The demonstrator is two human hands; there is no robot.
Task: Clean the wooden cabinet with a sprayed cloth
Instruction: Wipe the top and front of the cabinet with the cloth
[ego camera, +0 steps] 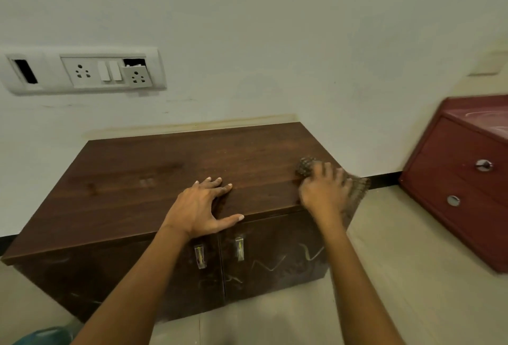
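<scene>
Dark brown wood-grain cabinet [170,179], brown checked cloth [357,190], maroon drawer unit [453,179], white wall [275,42]

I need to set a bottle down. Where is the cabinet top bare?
Bare: the cabinet top left of the left hand, and the back strip along the wall. Crowded: the front right corner, under the right hand and cloth.
</scene>
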